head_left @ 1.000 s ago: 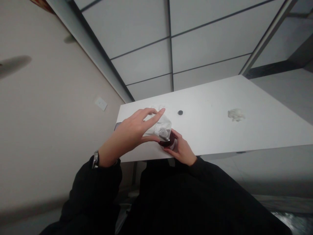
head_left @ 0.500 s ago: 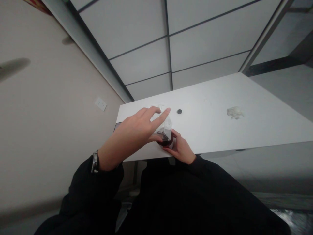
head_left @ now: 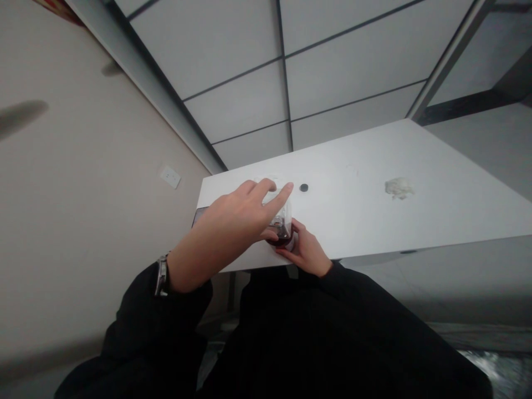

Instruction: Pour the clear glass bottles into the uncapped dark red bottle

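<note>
In the head view, a dark red, rounded container stands near the front edge of the white table. Above it, touching it or nearly so, is a clear, crinkled plastic piece; whether it is a bag or a cover I cannot tell. My left hand reaches over this plastic from the left, thumb low by the container and fingers arched around it, forefinger stretched out. My right hand curls around the container's right side, thumb nearest me. The left hand hides much of the plastic.
A small dark round disc lies on the table beyond the hands. Farther right is a crumpled, see-through wrapper. Part of a dark-edged flat object shows behind my left forearm. A wall borders the left; panelled doors stand behind.
My left hand has shifted slightly right, with its fingers still arched over the clear plastic. My right hand keeps its place on the container. The whole view has tilted a little.
</note>
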`<move>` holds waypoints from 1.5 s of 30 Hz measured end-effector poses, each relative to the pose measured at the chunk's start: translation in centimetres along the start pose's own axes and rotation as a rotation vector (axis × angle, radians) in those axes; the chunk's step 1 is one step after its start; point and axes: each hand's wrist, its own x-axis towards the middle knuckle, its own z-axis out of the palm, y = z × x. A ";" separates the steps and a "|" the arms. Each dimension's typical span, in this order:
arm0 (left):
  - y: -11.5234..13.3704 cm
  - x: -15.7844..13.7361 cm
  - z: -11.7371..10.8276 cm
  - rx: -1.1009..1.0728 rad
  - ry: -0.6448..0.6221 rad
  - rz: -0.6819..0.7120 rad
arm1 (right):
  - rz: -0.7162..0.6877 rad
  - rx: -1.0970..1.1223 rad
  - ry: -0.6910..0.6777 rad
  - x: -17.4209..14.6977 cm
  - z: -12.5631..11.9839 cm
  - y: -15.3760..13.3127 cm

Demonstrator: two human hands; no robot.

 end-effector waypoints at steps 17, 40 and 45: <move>1.0 0.4 -0.6 0.089 -0.014 -0.011 | 0.000 -0.009 0.001 0.0 0.1 0.1; 0.6 0.3 -0.3 0.035 0.023 0.003 | 0.042 0.005 -0.015 0.1 -0.1 -0.3; -1.3 -0.2 0.8 -0.074 0.028 -0.012 | 0.010 0.015 -0.007 0.1 -0.4 -0.6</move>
